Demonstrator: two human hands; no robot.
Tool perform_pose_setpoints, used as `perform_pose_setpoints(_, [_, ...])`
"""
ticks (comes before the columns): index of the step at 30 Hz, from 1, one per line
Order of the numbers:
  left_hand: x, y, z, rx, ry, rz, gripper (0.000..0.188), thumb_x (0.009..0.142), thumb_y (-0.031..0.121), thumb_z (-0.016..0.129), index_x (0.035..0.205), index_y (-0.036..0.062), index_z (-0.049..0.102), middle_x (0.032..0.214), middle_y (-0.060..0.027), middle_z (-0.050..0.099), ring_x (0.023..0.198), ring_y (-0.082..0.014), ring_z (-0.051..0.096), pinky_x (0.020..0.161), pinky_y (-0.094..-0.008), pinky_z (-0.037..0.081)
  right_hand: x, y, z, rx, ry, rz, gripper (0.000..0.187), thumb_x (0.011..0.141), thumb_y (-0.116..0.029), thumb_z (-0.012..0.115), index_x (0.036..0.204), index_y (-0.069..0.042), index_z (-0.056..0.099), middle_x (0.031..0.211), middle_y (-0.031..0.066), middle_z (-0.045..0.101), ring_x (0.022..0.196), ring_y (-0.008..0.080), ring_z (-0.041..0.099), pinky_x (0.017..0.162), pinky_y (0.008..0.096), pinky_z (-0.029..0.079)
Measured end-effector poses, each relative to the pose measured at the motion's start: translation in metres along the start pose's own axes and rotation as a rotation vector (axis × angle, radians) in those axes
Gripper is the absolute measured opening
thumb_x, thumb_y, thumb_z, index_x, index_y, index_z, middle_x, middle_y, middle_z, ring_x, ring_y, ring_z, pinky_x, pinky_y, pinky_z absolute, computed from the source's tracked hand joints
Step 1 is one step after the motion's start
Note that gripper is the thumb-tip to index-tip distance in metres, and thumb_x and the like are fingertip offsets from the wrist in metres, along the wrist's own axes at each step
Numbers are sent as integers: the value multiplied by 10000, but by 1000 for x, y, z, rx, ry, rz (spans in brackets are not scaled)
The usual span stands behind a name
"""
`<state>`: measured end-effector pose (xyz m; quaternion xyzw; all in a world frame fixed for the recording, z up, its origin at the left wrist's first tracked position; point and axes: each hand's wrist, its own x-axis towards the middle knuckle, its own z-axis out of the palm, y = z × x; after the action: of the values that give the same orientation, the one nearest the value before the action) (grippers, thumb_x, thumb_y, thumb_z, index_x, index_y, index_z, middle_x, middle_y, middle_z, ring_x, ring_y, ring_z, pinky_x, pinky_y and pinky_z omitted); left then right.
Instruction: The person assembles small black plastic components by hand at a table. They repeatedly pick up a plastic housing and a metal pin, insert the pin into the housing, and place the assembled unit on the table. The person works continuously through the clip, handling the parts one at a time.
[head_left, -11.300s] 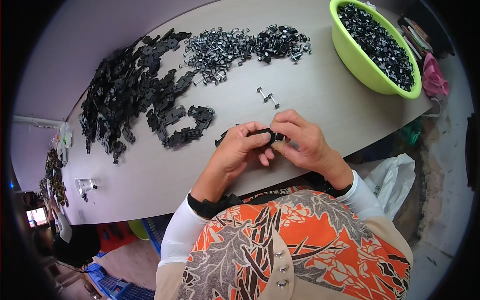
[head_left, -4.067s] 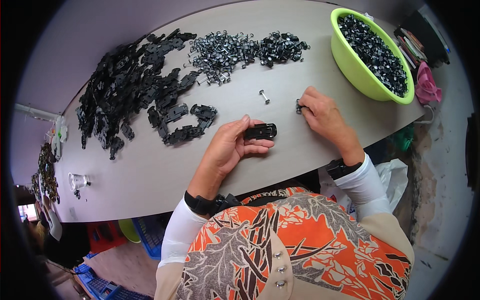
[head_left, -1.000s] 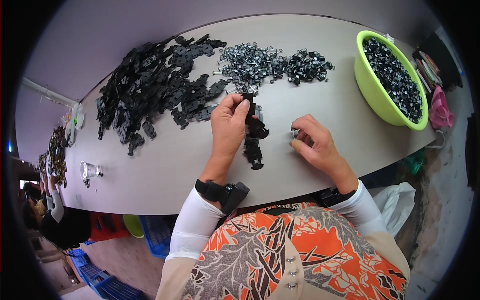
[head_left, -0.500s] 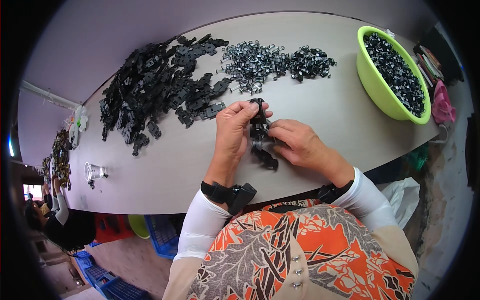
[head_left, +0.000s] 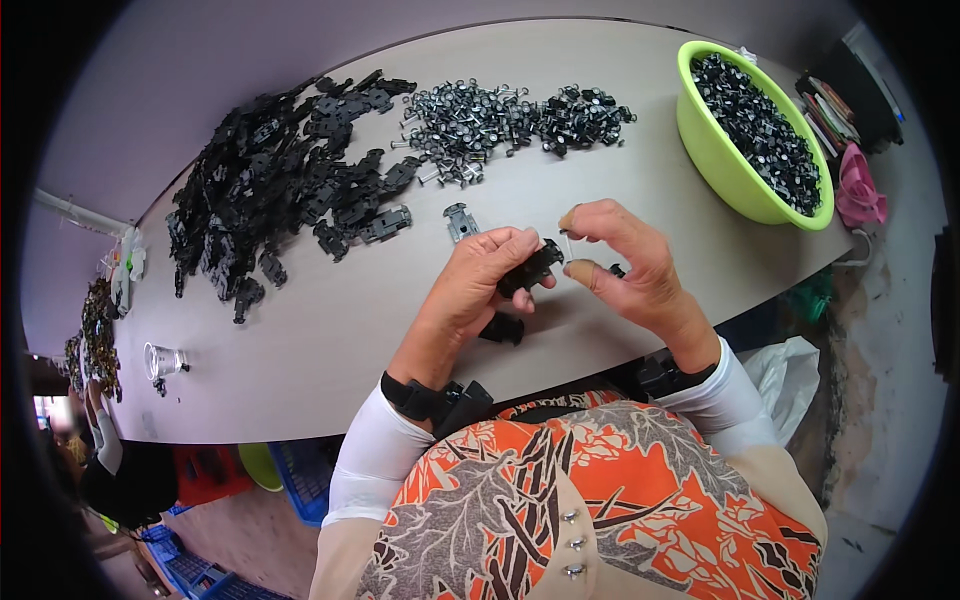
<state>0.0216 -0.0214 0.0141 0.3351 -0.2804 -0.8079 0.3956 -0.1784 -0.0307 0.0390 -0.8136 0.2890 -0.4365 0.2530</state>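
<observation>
My left hand (head_left: 478, 282) is closed around a black plastic toy-car chassis (head_left: 532, 272), whose end points toward my right hand. Below the left fingers another black piece (head_left: 503, 328) shows; whether it joins the held one is hidden. My right hand (head_left: 640, 268), with tan covers on its thumb and forefinger tips, pinches a thin wheel axle (head_left: 568, 247) just beside the chassis end. A small dark wheel-like bit (head_left: 616, 270) shows by its curled fingers. On the table just beyond my left hand lies a grey-black chassis (head_left: 460, 222).
A large heap of black chassis (head_left: 250, 180) spreads at the left. Piles of silver axles (head_left: 460, 125) and black-wheeled axles (head_left: 585, 120) lie at the back. A green basin (head_left: 690, 115) of wheels stands right; a clear cup (head_left: 162, 360) sits far left. Another person (head_left: 115, 465) works beyond.
My right hand has drawn away from the black pieces and now pinches an axle. The left hand has turned its chassis rightward. A chassis now lies beyond it. The view has shifted.
</observation>
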Motion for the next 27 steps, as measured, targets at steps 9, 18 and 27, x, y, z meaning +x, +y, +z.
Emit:
perform_pose_setpoints(9, [3,-17,-2,168,85,247,133,780,-22,675,851,55,592,814,-33,629,785,-148,670,596,-211,489,-17,7,1,48,140,31,352,681,70,691,998,-20,568,968,90,578,785,172,601,641,277,508])
perform_pose_setpoints(18, [5,-17,2,5,89,116,169,849,55,621,980,18,521,760,-48,592,617,-136,617,493,-224,501,-37,4,28,-80,103,39,402,667,85,681,1032,-27,551,1013,117,534,731,228,613,541,290,512])
perform_pose_setpoints(27, [7,-22,-3,115,15,-44,192,867,134,629,987,4,553,817,-54,607,562,-122,557,438,-204,407,-36,2,16,-101,9,-3,415,651,73,693,1027,-32,552,995,116,574,785,283,618,639,329,525])
